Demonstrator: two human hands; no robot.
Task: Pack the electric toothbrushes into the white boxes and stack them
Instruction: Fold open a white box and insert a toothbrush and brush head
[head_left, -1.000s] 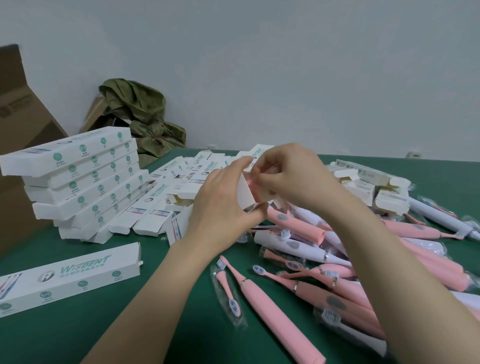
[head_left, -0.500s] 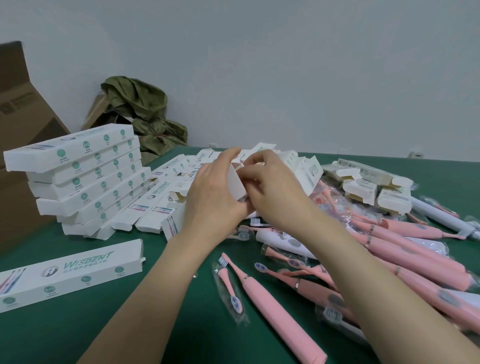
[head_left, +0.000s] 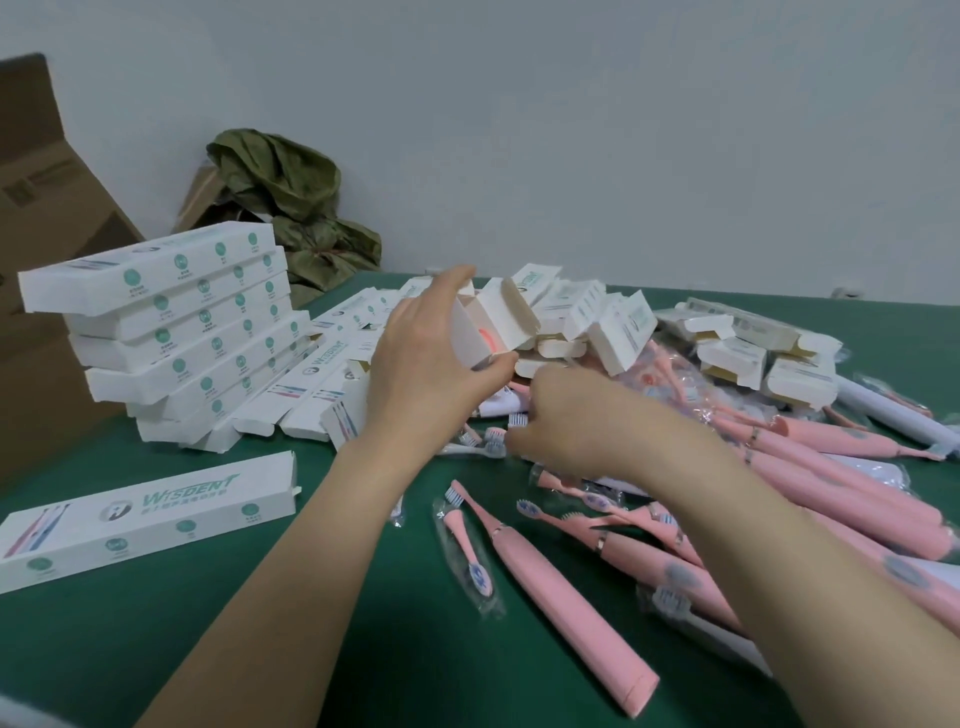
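My left hand (head_left: 426, 358) grips a white box (head_left: 475, 338) at its open end, flap up, and the pink butt of a toothbrush (head_left: 487, 339) shows inside. Below it, my right hand (head_left: 582, 421) rests curled over loose brush heads (head_left: 493, 439); its fingertips are hidden, so whether it holds one is unclear. A stack of closed white boxes (head_left: 166, 322) stands at the left. One closed box (head_left: 145, 519) lies alone at the front left. A bare pink toothbrush (head_left: 561, 597) lies in front of me, and several more (head_left: 831, 493) are piled at the right.
Empty open boxes (head_left: 613, 327) are heaped at the back centre and right on the green table (head_left: 156, 649). A bagged spare brush head (head_left: 467, 551) lies beside the front toothbrush. A brown carton (head_left: 47, 208) stands at the far left, with an olive cloth (head_left: 291, 208) against the wall.
My right hand has left the box end and dropped down to the loose brush heads. My left hand has lifted the box slightly up and away, its flap standing open.
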